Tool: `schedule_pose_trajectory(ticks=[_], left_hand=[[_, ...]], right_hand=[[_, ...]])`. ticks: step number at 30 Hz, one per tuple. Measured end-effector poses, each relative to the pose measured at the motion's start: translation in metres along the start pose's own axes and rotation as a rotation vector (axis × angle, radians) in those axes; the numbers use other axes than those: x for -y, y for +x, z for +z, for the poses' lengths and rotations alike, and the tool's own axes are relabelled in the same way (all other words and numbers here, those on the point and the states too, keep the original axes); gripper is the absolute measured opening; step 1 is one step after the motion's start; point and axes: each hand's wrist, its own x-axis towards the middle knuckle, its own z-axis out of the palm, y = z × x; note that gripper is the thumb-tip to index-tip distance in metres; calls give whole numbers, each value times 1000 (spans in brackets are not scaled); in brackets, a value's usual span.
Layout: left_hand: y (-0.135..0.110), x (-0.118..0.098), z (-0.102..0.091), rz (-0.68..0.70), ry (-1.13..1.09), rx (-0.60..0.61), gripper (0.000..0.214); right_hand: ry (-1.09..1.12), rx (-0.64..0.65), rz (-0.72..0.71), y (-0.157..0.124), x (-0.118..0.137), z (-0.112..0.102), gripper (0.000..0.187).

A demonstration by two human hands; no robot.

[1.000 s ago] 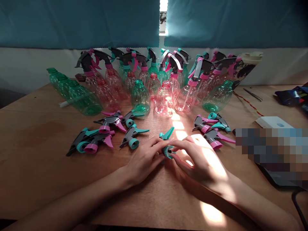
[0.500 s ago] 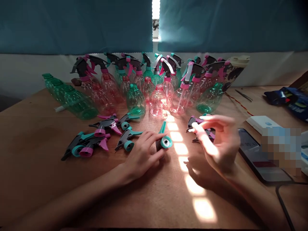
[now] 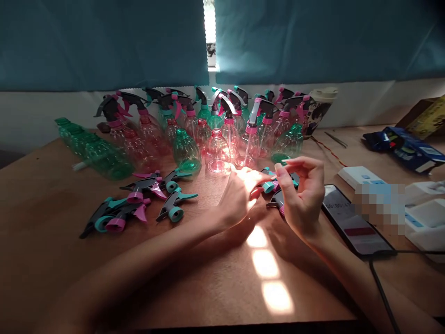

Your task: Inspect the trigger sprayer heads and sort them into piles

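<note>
My left hand (image 3: 243, 192) reaches right across the table, its index finger stretched out and the other fingers partly bent. Its fingertips are close to a teal-collared spray head (image 3: 267, 186) in the small right-hand pile and to my right thumb. I see nothing held in it. My right hand (image 3: 302, 195) is raised over that pile, thumb and index finger brought together; anything between them is too small to make out. A grey and pink spray head (image 3: 277, 200) lies below it, partly hidden. More loose spray heads, such as a teal one (image 3: 176, 206), lie to the left.
Behind stand rows of pink and green bottles, several with spray heads fitted; an open pink bottle (image 3: 218, 153) is in front. Green bottles (image 3: 107, 157) stand at left. At right are a phone (image 3: 354, 222), a cable (image 3: 380, 287), a white box (image 3: 363, 176) and a blue packet (image 3: 413, 148).
My left hand has moved right, away from where it held a teal-collared spray head. A teal collar now shows in the right pile. My right hand stays raised and pinched; the view has shifted slightly.
</note>
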Motion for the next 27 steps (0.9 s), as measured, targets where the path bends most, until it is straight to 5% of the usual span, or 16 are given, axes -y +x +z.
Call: schedule_pose_trajectory(ticks=[4,9,15,22,27], left_hand=[[-41,2,-22,-27,-18,3,15],[-101,6,-77,-163,139,23,22],[-141,15,-137,-215,357,37,24],[-135,24,-128,-270,472,328,35],[-120,22,-109,-267,392,291,27]], right_hand=[[-99,159,-32,-12,1,1,10],[-200,485,-196,-27,-1,8,5],[-135,695,16,-43,-6,14,15],[-61,876,184,-51,2,15,21],[26,933,332,-59,6,13,20]])
